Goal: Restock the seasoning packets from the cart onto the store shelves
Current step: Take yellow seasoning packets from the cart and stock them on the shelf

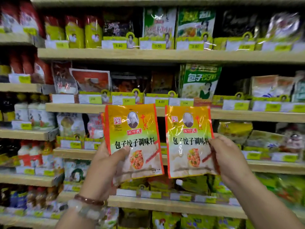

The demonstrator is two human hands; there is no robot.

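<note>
Two matching orange-and-green seasoning packets are held up side by side in front of the store shelves. My left hand grips the left packet at its lower left edge, thumb across the front; a second packet edge shows just behind it. My right hand pinches the right packet at its right edge. Both packets stand upright, a narrow gap between them, level with the third shelf from the top. The cart is out of view.
Wooden shelves run across the whole view, packed with seasoning bags behind yellow price tags. Bottles and jars fill the shelves at the left. A dark gap lies to the right of a green bag on the second shelf.
</note>
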